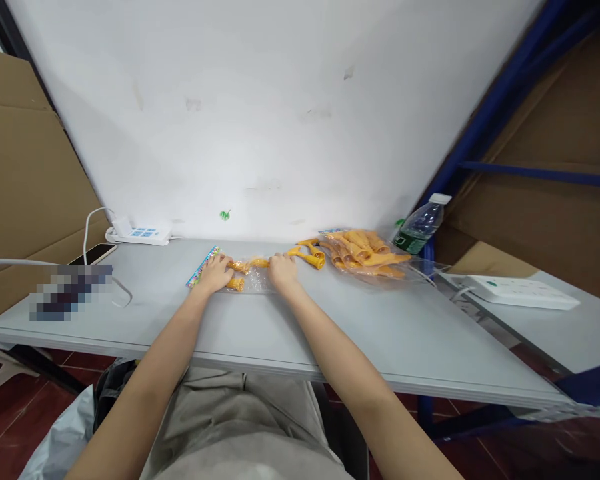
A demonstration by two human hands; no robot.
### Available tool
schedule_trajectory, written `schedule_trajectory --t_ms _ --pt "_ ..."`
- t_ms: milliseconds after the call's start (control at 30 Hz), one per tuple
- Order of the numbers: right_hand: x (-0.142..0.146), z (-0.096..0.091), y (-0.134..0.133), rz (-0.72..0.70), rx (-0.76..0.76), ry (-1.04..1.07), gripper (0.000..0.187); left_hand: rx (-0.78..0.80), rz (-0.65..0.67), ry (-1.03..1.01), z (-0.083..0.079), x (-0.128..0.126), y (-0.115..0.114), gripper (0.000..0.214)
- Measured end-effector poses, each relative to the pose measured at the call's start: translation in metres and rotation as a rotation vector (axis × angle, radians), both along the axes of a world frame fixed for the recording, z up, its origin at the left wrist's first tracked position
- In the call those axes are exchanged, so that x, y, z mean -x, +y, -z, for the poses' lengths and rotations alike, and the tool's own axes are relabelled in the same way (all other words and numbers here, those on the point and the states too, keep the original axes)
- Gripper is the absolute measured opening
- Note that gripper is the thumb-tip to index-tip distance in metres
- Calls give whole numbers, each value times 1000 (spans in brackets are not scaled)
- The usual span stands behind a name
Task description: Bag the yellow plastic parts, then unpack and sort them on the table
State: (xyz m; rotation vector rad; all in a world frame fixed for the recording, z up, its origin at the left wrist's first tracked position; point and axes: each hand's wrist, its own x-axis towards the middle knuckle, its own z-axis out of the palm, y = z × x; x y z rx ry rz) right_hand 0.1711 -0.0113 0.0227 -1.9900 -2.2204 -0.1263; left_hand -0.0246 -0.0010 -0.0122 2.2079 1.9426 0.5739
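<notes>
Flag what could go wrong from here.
The right hand sits close to the loose orange pieces and might knock them. The clear plastic bag, with the left hand on its printed end, could tear if tugged. The fuller plastic bag lies beside the plastic bottle; shoving it could tip the bottle.

The header card (199,270) is unreadable; pixelation masks a dark object (70,293).

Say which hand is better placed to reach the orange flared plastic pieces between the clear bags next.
Probably the right hand: it is beside the orange flared plastic pieces; the left hand is farther off, by the colourful header strip.
</notes>
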Motion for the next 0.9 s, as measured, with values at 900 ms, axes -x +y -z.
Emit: schedule_trajectory --t_ms 900 --pt "-4 26 13 -256 -85 468 34 -86 -209 -496 2 -8 10 47"
